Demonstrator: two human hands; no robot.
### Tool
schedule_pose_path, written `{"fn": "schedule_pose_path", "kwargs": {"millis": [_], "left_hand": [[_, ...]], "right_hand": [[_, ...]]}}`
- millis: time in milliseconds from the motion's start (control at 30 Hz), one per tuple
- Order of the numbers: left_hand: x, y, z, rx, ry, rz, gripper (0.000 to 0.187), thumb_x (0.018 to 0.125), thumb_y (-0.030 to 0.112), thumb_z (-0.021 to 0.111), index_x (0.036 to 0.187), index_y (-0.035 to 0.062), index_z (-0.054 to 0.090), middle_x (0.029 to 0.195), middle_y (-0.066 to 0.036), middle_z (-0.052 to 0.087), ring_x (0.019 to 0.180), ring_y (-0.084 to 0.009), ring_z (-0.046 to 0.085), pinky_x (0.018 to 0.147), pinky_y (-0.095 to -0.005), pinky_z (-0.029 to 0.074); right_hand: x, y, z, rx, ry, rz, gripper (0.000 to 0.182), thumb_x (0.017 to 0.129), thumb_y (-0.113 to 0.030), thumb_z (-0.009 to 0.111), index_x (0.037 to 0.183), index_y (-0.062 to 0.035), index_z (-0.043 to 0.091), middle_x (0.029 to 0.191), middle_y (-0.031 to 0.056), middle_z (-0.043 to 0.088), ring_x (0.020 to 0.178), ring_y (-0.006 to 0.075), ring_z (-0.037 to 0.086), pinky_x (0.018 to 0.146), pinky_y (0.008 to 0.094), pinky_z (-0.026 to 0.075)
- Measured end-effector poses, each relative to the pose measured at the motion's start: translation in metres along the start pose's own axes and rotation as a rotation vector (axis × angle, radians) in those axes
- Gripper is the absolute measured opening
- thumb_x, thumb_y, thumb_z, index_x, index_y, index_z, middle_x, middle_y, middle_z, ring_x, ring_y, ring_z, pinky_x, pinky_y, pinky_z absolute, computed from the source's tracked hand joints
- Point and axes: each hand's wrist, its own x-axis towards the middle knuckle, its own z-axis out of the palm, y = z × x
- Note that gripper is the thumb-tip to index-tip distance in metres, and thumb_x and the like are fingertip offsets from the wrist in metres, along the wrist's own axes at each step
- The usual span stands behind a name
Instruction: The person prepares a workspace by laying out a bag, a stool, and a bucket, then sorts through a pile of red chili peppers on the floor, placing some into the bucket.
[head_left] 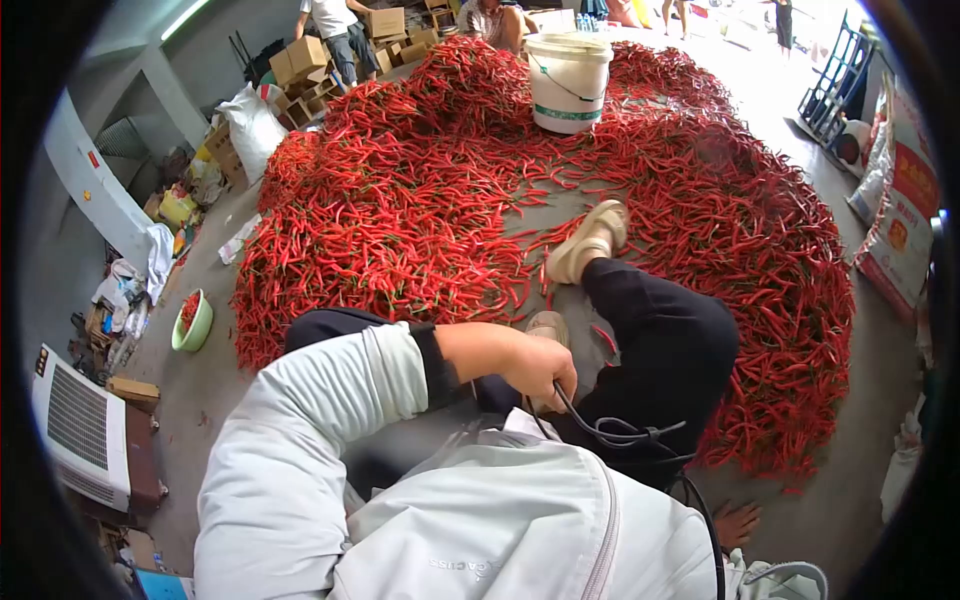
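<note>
My left hand (541, 370) is closed around a black cable (612, 432) in front of my jacket (480, 520). The cable runs right in loose loops, tied together partway, and down past my side. At the lower right, my right hand (737, 523) rests on the concrete floor with its fingers spread, the wrist hidden by the jacket. Beyond my bent legs lies a wide heap of red chili peppers (390, 210). One of my beige sandals (590, 240) stands at the bare patch among them.
A white bucket (569, 85) stands amid the peppers at the back. On the left are a pale green basin (194, 320) holding some peppers, an air cooler (85, 430) and a white sack (252, 130). Printed sacks (905, 200) lean at right. People are near cardboard boxes (298, 60) behind.
</note>
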Motion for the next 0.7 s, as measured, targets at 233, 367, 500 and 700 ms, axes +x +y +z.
{"fn": "schedule_pose_path", "kwargs": {"millis": [233, 367, 500, 700], "left_hand": [[-0.007, -0.056, 0.012, -0.372, 0.031, -0.065, 0.021, 0.083, 0.021, 0.063, 0.097, 0.0059, 0.066, 0.085, -0.004, 0.066, 0.083, -0.0161, 0.061, 0.075, -0.0310, 0.048], [-0.014, -0.094, 0.013, -0.547, -0.022, -0.061, 0.024, 0.091, 0.022, 0.054, 0.100, 0.0002, 0.060, 0.090, -0.007, 0.065, 0.079, -0.0155, 0.064, 0.073, -0.0295, 0.051], [-0.031, -0.125, 0.011, -0.607, -0.054, 0.046, 0.025, 0.089, 0.023, 0.055, 0.098, 0.0005, 0.062, 0.084, -0.009, 0.066, 0.075, -0.0165, 0.063, 0.070, -0.0313, 0.051], [-0.020, -0.175, 0.030, -0.502, 0.071, 0.271, 0.015, 0.083, 0.016, 0.059, 0.086, 0.0016, 0.062, 0.074, -0.001, 0.063, 0.066, -0.0111, 0.056, 0.063, -0.0279, 0.047]], "right_hand": [[0.015, -0.011, 0.053, 0.345, 0.032, 0.093, 0.056, 0.088, -0.050, 0.036, 0.133, -0.0178, 0.041, 0.138, 0.0039, 0.040, 0.123, 0.0219, 0.041, 0.090, 0.0423, 0.033], [0.016, 0.005, 0.029, 0.499, -0.308, 0.014, 0.064, 0.089, -0.052, 0.034, 0.140, -0.0139, 0.029, 0.144, 0.0127, 0.028, 0.128, 0.0320, 0.030, 0.098, 0.0534, 0.025], [0.102, 0.020, 0.111, 1.092, -0.489, -0.397, 0.044, 0.086, -0.034, 0.044, 0.124, -0.0123, 0.047, 0.127, 0.0111, 0.047, 0.114, 0.0296, 0.046, 0.088, 0.0440, 0.035], [0.318, 0.078, -0.075, 1.176, 0.279, -0.377, 0.015, 0.080, -0.010, 0.052, 0.075, 0.0012, 0.045, 0.069, 0.0132, 0.047, 0.066, 0.0249, 0.047, 0.063, 0.0387, 0.039]]}}
